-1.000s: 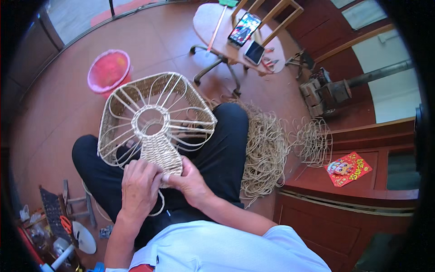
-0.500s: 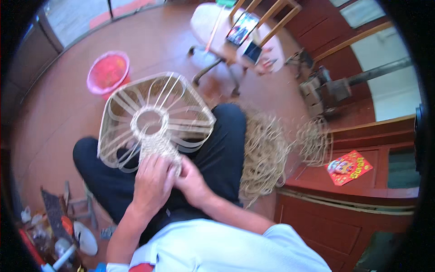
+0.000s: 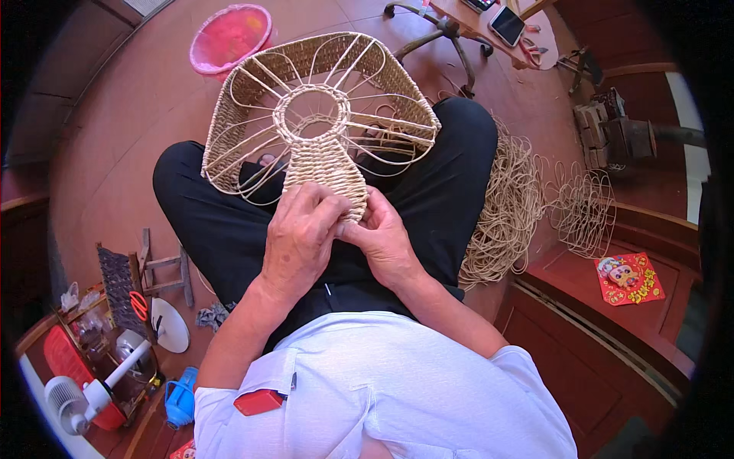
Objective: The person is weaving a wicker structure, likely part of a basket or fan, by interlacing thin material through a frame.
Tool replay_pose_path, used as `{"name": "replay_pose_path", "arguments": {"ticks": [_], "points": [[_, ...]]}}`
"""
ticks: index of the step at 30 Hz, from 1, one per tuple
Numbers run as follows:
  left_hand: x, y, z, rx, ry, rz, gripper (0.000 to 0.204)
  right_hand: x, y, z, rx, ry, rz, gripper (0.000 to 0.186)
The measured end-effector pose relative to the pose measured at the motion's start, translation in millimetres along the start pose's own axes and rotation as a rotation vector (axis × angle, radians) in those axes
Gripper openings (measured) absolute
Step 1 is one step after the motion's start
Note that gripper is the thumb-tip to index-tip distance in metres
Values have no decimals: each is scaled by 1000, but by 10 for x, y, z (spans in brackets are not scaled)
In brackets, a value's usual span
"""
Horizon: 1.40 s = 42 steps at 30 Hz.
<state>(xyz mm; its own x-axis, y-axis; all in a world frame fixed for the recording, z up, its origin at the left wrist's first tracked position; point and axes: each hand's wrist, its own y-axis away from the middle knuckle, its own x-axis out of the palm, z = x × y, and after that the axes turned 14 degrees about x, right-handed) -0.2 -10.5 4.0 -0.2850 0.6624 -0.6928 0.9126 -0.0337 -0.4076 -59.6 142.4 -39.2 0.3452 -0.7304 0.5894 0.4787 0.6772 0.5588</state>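
A woven straw basket [image 3: 248,84] rests across my lap, its wire frame and open ring facing me. From the ring, a thickly woven tapering panel [image 3: 325,168] comes toward me. My left hand [image 3: 302,233] lies over the panel's near end, fingers curled on it. At its right edge my right hand [image 3: 386,237] pinches the same end between thumb and fingers. The panel's near tip is hidden under both hands, and I cannot make out a separate strand between the fingers.
A heap of straw cord [image 3: 508,214] lies right of my leg, beside looped wire frames [image 3: 585,210]. A pink bucket [image 3: 229,38] stands behind the basket. At far right is a wheeled table [image 3: 489,34] with a phone. Red scissors [image 3: 138,305] and a blue jug [image 3: 181,398] are at left.
The whole view has shifted, so basket, lap and hands sit farther right, with the basket higher in the picture. Both hands stay on the panel's near end, the right fingers now more visible.
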Motion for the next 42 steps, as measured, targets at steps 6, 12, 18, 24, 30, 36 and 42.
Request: {"name": "replay_pose_path", "arguments": {"ticks": [6, 12, 18, 24, 30, 36, 42], "points": [[-22, 104, -25, 13, -76, 57, 24, -59, 36, -50, 8, 38, 55, 54], [-33, 69, -170, -25, -146, 98, 23, -350, 76, -193, 147, -273, 178, 42], [16, -17, -218, -53, -206, 136, 16, -269, -10, -193, 125, -150, 95, 36], [-8, -58, -232, -43, -223, 131, 15, -374, -103, -289, 70, -85, 93, 31], [-28, -25, -200, -63, -143, 91, 15, -283, -52, -241, 83, -86, 47, 25], [-97, -64, -231, -62, -126, 45, 13, -296, 192, -78, 66, -257, -95, 13], [-95, -135, -267, -58, -180, 39, 13, -349, 487, 212, -116, -336, -91, 12]]}}
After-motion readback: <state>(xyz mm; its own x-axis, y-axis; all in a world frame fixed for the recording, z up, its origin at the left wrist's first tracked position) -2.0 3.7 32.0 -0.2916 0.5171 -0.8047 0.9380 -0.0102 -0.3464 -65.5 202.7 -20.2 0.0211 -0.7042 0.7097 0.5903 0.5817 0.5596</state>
